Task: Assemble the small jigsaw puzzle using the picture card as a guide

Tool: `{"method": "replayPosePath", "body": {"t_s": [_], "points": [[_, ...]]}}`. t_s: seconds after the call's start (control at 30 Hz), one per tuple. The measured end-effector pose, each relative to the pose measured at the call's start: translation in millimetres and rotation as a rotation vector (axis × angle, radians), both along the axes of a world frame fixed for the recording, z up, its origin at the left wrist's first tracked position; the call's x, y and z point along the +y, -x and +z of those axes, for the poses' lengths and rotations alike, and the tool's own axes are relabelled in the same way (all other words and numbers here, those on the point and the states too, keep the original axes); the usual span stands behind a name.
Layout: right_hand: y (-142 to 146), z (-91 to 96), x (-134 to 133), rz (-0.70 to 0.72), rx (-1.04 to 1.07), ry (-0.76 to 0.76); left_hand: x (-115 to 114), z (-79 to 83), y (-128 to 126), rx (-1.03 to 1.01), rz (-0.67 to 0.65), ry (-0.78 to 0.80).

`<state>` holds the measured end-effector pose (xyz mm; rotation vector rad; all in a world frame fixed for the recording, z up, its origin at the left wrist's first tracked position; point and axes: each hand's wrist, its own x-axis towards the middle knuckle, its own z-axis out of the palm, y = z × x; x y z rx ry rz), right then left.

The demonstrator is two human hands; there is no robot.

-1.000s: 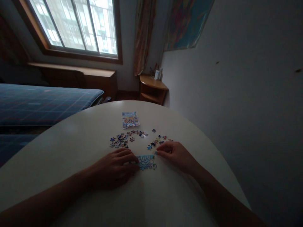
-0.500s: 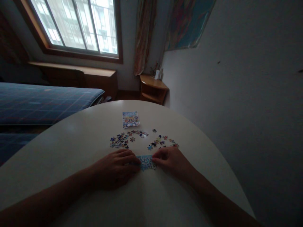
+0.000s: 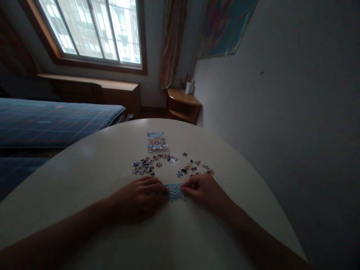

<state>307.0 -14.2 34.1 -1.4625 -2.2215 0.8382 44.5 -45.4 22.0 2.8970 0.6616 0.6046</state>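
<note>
A small joined section of a blue jigsaw puzzle (image 3: 174,191) lies flat on the table in front of me, its lower edge uneven. My left hand (image 3: 147,197) rests at its left side, fingers bent together and fingertips against that edge. At the right edge, thumb and index finger of my right hand (image 3: 201,189) pinch together on a puzzle piece, mostly hidden by the fingertips. Loose jigsaw pieces (image 3: 144,165) are heaped beyond my left hand. More loose pieces (image 3: 194,168) are spread just past my right hand.
Behind the pieces lies a colourful printed packet (image 3: 156,142). The round white table (image 3: 112,150) curves away on both sides. A bed with a plaid mattress (image 3: 56,122) stands to the left, a wooden corner shelf (image 3: 184,98) past the far edge, and a wall (image 3: 270,120) at right.
Both hands stay at the puzzle section in nearly the same pose. The whole view has shifted slightly; no piece has clearly moved.
</note>
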Motion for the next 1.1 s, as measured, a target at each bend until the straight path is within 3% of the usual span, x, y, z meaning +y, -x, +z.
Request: {"method": "replayPosePath", "body": {"t_s": [0.23, 0.5, 0.9, 1.1], "points": [[-8.1, 15.2, 5.4, -0.034, 0.001, -0.092, 1.0, -0.2, -0.1, 0.018, -0.009, 0.018], [-3.4, 0.9, 3.1, 0.066, -0.018, -0.210, 1.3, -3.9, 1.4, 0.021, -0.004, 0.000], [-2.5, 6.7, 0.9, 0.088, -0.095, -0.246, 1.2, -0.6, -0.2, 0.008, -0.003, 0.002], [-6.9, 6.4, 1.6, 0.248, -0.060, -0.296, 0.9, 1.2, -1.0, -0.001, 0.004, 0.018]]}}
